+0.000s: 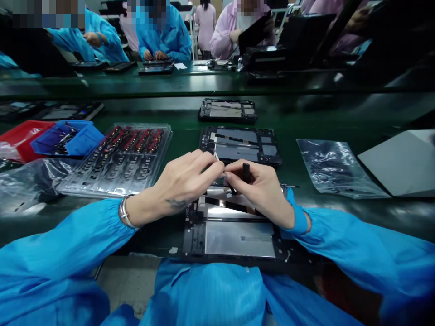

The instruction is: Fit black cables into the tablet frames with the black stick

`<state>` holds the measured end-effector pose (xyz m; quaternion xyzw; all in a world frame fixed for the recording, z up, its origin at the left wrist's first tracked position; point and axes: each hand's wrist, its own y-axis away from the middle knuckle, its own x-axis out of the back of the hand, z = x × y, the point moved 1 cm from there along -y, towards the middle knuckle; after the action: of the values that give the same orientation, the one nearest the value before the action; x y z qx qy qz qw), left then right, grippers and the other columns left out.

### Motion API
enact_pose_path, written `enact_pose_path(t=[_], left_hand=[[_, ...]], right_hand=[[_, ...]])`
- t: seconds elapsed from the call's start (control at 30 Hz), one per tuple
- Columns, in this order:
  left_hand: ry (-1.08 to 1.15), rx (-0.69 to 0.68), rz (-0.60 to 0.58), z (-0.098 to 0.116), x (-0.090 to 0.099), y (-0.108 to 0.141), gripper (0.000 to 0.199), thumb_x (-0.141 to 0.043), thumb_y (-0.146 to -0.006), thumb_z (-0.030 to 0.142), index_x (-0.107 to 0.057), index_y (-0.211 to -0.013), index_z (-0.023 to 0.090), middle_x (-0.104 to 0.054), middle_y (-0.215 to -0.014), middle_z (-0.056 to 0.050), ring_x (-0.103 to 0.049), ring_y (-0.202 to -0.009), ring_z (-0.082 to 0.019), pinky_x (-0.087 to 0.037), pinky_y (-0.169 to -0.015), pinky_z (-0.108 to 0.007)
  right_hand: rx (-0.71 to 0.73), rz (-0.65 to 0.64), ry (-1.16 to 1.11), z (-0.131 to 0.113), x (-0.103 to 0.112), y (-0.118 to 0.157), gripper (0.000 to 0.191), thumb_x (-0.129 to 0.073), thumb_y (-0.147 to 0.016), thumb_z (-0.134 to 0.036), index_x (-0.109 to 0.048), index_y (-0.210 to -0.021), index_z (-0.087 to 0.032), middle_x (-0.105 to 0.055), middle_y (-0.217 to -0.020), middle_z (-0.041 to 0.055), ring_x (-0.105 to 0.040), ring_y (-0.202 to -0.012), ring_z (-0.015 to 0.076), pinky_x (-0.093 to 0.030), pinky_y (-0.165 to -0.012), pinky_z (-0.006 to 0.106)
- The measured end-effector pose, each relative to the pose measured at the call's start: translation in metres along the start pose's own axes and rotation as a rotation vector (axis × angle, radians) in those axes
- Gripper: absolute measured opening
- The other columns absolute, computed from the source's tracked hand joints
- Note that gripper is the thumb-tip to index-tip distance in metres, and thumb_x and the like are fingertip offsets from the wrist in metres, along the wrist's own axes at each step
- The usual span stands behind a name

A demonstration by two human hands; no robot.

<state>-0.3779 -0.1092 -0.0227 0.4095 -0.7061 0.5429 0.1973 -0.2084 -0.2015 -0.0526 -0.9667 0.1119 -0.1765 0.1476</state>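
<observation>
At 6 o'clock, a matt black frame [194, 231] borders a smooth, silvery, metal-looking plate [234, 242]. At 9, the parts tray [166, 141] is glossy clear plastic; the blue bin [90, 138] beyond it, smooth plastic. At 8, the bracelet [123, 213] is polished metal. At 4, the sleeve [363, 246] is creased cloth. At 3, the bag [340, 170] is shiny, crinkled plastic.

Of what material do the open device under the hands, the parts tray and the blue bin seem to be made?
Open device: silvery panel, probably metal, smooth and reflective; black frame, perhaps matte plastic, though coated metal is possible.
Parts tray: likely thin clear plastic, glossy, see-through with bright highlights.
Blue bin: probably moulded plastic, smooth and evenly coloured.
</observation>
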Motion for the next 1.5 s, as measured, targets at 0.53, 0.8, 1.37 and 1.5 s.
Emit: enact_pose_path(t=[0.53,0.8,1.37,1.5], left_hand=[[-0.019,0.392,-0.296,-0.038,0.003,0.036,0.015,-0.048,-0.099,0.02,-0.061,-0.093,0.015,-0.064,-0.084,-0.004,-0.06,-0.074,-0.016,-0.04,-0.064,-0.027],[0.059,0.443,-0.628,-0.062,0.007,0.078,0.036,-0.039,-0.097,0.008,-0.061,-0.126,0.011,-0.065,-0.117,-0.014,-0.063,-0.105,-0.023,-0.05,-0.088,-0.034],[1.184,0.646,-0.489,-0.023,-0.022,-0.016,0.032,-0.063,-0.09,0.041,-0.067,-0.073,0.014,-0.047,-0.064,0.003,-0.04,-0.061,-0.01,-0.027,-0.055,-0.024],[1.028,0.465,-0.688,-0.03,-0.023,-0.017,0.031,-0.057,-0.092,0.036,-0.065,-0.073,0.014,-0.046,-0.062,0.003,-0.04,-0.058,-0.009,-0.027,-0.053,-0.024]], right_hand=[[0.04,0.063,0.187,-0.005,0.0,0.005,0.01,-0.063,-0.09,-0.025,-0.07,-0.085,-0.019,-0.068,-0.074,0.0003,-0.061,-0.068,0.0136,-0.045,-0.061,0.026],[-0.089,0.067,0.093,-0.003,0.0,0.0,0.011,-0.067,-0.088,-0.03,-0.071,-0.082,-0.02,-0.07,-0.075,0.0014,-0.062,-0.067,0.0145,-0.049,-0.063,0.028],[0.012,0.069,-0.028,-0.003,0.009,-0.009,0.021,-0.067,-0.089,-0.034,-0.068,-0.104,-0.019,-0.069,-0.087,0.0018,-0.06,-0.074,0.0128,-0.048,-0.066,0.027],[0.068,0.04,0.04,-0.007,0.012,-0.01,0.007,-0.065,-0.089,-0.025,-0.069,-0.09,-0.019,-0.067,-0.082,-0.0004,-0.059,-0.075,0.0117,-0.047,-0.069,0.025]])
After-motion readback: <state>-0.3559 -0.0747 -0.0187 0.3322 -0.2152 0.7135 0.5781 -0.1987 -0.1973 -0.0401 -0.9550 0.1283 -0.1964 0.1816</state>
